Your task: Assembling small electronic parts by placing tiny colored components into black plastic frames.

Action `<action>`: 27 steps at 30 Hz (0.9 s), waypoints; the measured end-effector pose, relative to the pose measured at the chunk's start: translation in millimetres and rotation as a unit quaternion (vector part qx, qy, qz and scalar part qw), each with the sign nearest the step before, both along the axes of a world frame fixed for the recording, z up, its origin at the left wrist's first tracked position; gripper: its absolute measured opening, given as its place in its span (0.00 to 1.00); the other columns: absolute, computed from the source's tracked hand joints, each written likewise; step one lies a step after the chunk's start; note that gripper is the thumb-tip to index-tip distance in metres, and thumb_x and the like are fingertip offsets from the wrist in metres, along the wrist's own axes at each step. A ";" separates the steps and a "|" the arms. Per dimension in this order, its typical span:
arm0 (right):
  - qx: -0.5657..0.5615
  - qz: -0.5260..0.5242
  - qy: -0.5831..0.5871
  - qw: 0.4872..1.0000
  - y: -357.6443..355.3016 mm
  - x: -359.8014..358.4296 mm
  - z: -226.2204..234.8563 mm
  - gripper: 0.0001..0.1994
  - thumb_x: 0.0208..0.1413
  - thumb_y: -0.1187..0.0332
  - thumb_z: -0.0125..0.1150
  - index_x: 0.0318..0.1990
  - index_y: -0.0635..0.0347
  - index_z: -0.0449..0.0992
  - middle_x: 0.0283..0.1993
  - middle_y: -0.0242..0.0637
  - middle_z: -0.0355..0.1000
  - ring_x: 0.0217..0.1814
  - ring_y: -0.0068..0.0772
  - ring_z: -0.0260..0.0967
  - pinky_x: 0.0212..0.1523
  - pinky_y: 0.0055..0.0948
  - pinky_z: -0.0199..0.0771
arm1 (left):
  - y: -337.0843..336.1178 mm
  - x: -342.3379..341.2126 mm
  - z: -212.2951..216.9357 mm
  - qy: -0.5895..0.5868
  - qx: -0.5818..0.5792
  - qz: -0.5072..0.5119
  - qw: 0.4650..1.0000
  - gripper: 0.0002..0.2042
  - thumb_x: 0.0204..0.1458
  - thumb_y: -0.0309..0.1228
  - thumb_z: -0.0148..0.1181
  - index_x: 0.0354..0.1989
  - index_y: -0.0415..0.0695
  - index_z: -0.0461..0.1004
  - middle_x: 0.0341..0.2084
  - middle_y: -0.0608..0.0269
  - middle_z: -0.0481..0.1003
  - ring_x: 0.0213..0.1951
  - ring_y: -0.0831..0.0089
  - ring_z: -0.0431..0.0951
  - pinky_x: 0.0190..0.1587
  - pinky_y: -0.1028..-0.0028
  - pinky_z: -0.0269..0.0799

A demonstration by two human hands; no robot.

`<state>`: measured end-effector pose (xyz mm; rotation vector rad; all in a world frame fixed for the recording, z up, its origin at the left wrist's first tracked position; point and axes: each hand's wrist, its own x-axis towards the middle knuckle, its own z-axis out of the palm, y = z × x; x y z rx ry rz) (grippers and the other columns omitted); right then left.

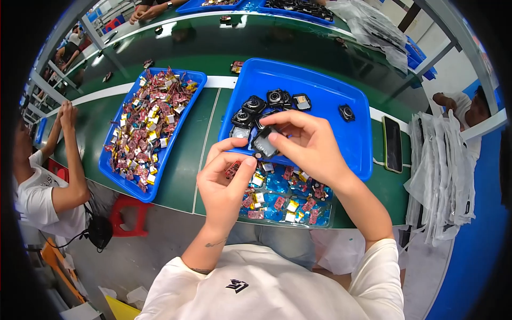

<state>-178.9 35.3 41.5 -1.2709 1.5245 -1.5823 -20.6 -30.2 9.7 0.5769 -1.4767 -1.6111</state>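
Green workbench (192,154) below me: my right hand (309,146) pinches a small black square module (265,143) over the blue plastic tray (320,85), while my left hand (224,184) curls beside it, fingertips touching its lower edge.

Bare belt (192,144) between trays — passable

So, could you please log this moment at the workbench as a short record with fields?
Setting: green workbench, other people seated nearby
Right hand: pinches a small black square part
Left hand: raised beside that part, thumb and forefinger close to it; what it holds cannot be told
Blue tray ahead: several round black camera-like modules
Blue tray at left: heaped with small pink and yellow components
Clear tray nearest: more of the same components
Phone: lies right of the blue tray ahead
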 end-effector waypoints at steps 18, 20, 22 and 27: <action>-0.034 -0.017 0.077 0.996 7.3 20.0 10.6 0.10 0.51 0.76 0.57 0.42 0.67 0.75 0.39 0.41 0.76 0.38 0.32 0.76 0.39 0.28 0.79 | -7.9 -11.7 3.1 0.012 0.029 0.022 0.999 0.02 0.47 0.20 0.60 0.29 0.35 0.78 0.45 0.49 0.74 0.40 0.77 0.74 0.39 0.80 0.68; -0.044 -0.018 0.071 0.996 6.1 20.6 8.2 0.10 0.51 0.76 0.57 0.42 0.66 0.75 0.39 0.41 0.76 0.38 0.31 0.76 0.38 0.27 0.78 | -7.5 -12.4 2.6 0.016 0.023 0.025 0.999 0.02 0.47 0.20 0.60 0.28 0.35 0.78 0.45 0.49 0.74 0.39 0.77 0.74 0.39 0.80 0.68; -0.047 -0.027 0.074 0.996 5.8 22.1 7.2 0.10 0.51 0.76 0.57 0.41 0.66 0.75 0.38 0.41 0.76 0.37 0.30 0.76 0.37 0.27 0.78 | -7.4 -13.2 1.2 0.025 0.022 0.026 0.999 0.02 0.48 0.20 0.60 0.28 0.35 0.78 0.45 0.49 0.74 0.39 0.77 0.74 0.39 0.80 0.68; -0.055 -0.051 0.051 0.996 7.0 23.6 3.4 0.08 0.51 0.76 0.58 0.39 0.66 0.76 0.36 0.40 0.76 0.36 0.27 0.76 0.34 0.24 0.76 | -4.3 -17.5 -0.9 0.028 0.014 0.030 0.999 0.02 0.48 0.20 0.60 0.28 0.35 0.78 0.45 0.49 0.75 0.40 0.76 0.75 0.40 0.79 0.68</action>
